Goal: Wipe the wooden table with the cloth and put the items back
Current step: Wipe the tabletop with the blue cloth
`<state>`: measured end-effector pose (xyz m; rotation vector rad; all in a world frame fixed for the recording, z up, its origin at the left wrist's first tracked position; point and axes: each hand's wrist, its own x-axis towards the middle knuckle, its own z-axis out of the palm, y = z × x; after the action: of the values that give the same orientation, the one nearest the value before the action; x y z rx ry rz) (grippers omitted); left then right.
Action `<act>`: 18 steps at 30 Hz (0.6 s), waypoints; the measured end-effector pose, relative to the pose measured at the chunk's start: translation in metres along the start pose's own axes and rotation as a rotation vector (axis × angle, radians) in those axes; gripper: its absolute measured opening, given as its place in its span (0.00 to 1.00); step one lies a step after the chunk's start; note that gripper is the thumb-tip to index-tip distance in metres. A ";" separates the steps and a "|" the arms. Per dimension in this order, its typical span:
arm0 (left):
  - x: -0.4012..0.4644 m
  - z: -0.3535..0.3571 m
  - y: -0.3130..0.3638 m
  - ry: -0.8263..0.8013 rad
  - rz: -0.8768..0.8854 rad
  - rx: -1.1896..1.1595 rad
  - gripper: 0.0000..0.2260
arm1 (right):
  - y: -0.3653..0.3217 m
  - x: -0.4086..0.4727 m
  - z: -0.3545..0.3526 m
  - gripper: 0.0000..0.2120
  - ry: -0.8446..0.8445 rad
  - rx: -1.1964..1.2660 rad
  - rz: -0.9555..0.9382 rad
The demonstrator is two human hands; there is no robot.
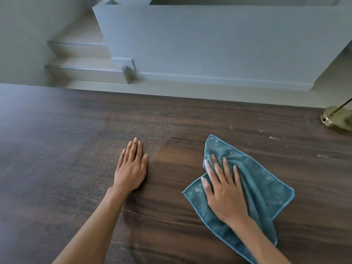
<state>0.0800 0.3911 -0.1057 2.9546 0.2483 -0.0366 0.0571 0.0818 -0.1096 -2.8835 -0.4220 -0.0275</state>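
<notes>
A dark wooden table fills the lower part of the view. A crumpled teal cloth, dusted with white powder, lies on it right of centre. My right hand presses flat on the cloth with its fingers spread and straight. My left hand rests flat on the bare wood, palm down, fingers together, about a hand's width left of the cloth. A greyish dusty film covers the wood left of the middle; the strip beside the cloth looks darker and cleaner.
A brass lamp base stands at the table's far right edge. White crumbs are scattered on the wood between the lamp and the cloth. Beyond the far table edge are a tiled floor, stairs at left and a grey wall.
</notes>
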 end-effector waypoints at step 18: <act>0.048 0.001 -0.006 -0.038 0.046 -0.034 0.34 | 0.038 0.207 -0.009 0.28 -0.120 0.047 0.020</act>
<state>0.1261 0.4045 -0.1098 2.9214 0.1742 -0.0818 0.2666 0.1026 -0.0982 -2.8515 -0.4089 0.1574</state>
